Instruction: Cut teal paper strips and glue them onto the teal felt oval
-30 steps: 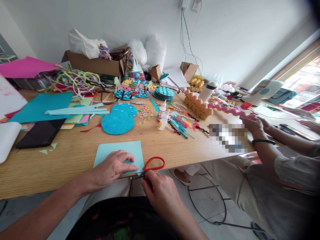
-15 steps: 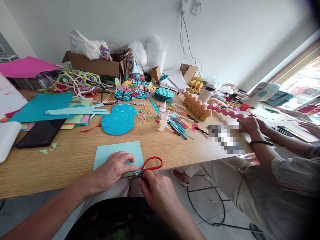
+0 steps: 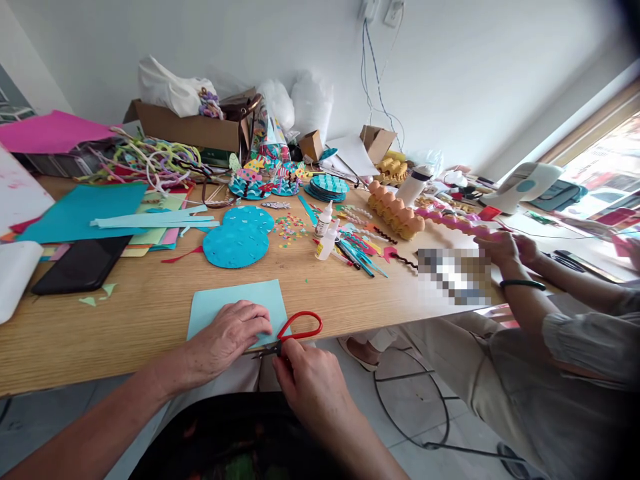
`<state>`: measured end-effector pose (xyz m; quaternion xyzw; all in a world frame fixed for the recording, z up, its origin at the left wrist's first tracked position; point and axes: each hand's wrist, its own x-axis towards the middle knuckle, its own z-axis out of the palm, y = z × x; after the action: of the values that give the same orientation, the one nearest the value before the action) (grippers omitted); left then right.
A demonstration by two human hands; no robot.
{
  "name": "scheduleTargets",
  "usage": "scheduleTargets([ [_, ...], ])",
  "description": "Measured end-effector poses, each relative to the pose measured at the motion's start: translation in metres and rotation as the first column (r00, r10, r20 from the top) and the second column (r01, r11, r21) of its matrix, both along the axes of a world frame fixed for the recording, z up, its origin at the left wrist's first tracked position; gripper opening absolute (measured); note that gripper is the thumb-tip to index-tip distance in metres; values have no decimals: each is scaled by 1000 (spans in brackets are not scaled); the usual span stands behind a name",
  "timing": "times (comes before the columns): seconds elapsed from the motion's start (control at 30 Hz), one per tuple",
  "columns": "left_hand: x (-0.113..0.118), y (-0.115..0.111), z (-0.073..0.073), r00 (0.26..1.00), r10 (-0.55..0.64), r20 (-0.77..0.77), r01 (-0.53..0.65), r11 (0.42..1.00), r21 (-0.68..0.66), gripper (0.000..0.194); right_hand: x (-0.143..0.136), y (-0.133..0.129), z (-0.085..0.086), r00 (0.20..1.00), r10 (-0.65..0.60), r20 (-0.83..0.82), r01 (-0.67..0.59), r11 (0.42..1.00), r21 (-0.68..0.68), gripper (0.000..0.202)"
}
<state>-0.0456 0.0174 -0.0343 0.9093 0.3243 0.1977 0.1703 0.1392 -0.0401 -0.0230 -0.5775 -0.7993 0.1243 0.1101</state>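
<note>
While my left hand lay on the pale blue sheet, its fingers were loosely bent and spread only a little, their tips down on the paper, pressing rather than gripping. The sheet rested flat at the near edge of the wooden table, directly in front of me. In my right hand I had the scissors, my fingers closed around the handles, one red loop standing out above my knuckles. Their dark blades pointed leftward along the near edge of the sheet, just below my left fingertips; whether they were biting into the paper, I could not tell. Beyond the sheet lay the bright blue discs, overlapping one another, with a scatter of coloured confetti just to their right. Past that stood two small glue bottles, close together, beside a spread of pens and thin blue strips. Off to my left, a black phone lay near a pile of coloured paper, across which ran some long pale strips. Farther right on the table was an egg carton, its cups painted orange and yellow. At my right side sat a co-worker, wearing a dark band on one wrist, whose hands held one end of a pink bumpy strip.
</note>
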Motion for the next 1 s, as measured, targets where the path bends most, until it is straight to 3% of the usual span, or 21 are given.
scheduleTargets([
  [1.0,0,1,-4,999,5,41,-3,999,-38,21,-6,0,-1,998,39,-46,-39,999,-16,11],
])
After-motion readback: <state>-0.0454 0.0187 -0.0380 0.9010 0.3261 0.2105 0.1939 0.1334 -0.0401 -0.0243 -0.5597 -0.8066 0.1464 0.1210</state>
